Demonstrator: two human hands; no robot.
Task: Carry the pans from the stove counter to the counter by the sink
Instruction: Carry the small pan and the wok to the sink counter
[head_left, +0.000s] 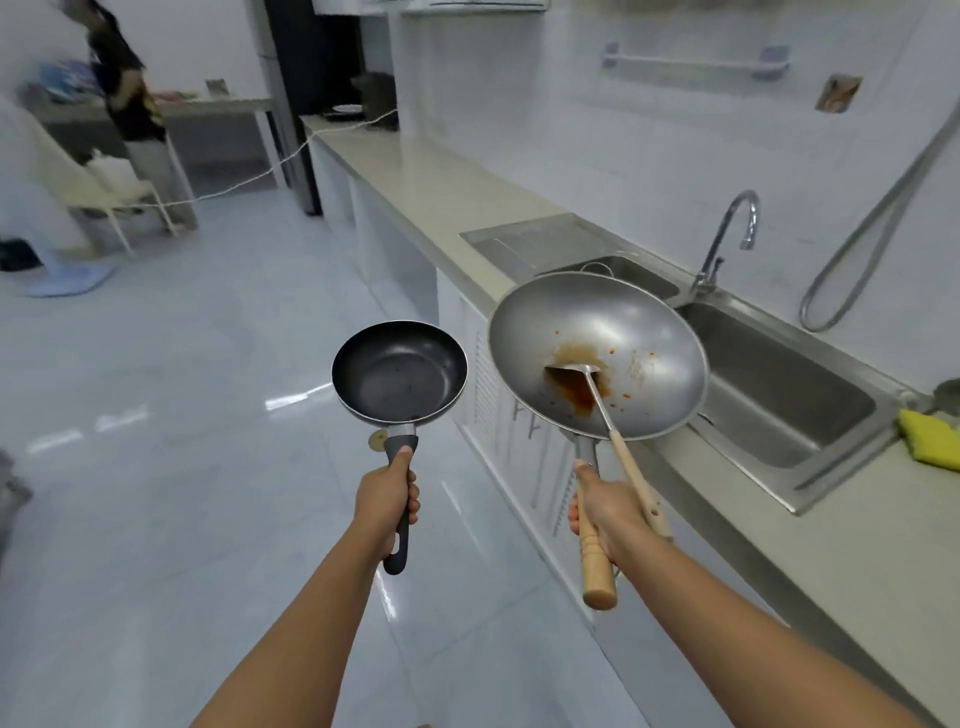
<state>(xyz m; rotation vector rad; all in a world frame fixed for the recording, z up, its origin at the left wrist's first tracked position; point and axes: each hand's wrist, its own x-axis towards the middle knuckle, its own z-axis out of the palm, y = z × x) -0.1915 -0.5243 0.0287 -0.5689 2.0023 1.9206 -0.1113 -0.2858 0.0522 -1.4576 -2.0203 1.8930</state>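
White-tiled kitchen, glossy pale floor (182, 467), long beige counter (415, 176) running along the right wall. Steel double sink (779, 395) set into it, curved faucet (727, 239) behind, flexible metal hose (872, 234) hanging on the wall. Yellow sponge (930, 434) on the counter at the sink's near right corner.

Left hand (387, 499) clenched around the dark handle of a small black frying pan (399, 370). Pan held level in the air over the floor, just left of the cabinet fronts. Inside looks mostly clean, a few dark specks.

Right hand (605, 512) wrapped around the wooden handle of a large steel wok (597, 356). Wok in the air, tilted slightly, over the counter edge and overlapping the near sink basin in view. Brown sauce and orange bits inside. Metal spatula (592, 384) lies in the wok, blade in the sauce, its wooden handle running back beside the right hand; can't tell whether the fingers also pin it.

Pan and wok side by side, close but not touching.

Background, far left: another person (130, 104) standing at a table (218, 106), blurred. White chair (104, 192) nearby, white cord (291, 156) strung from the counter toward it.
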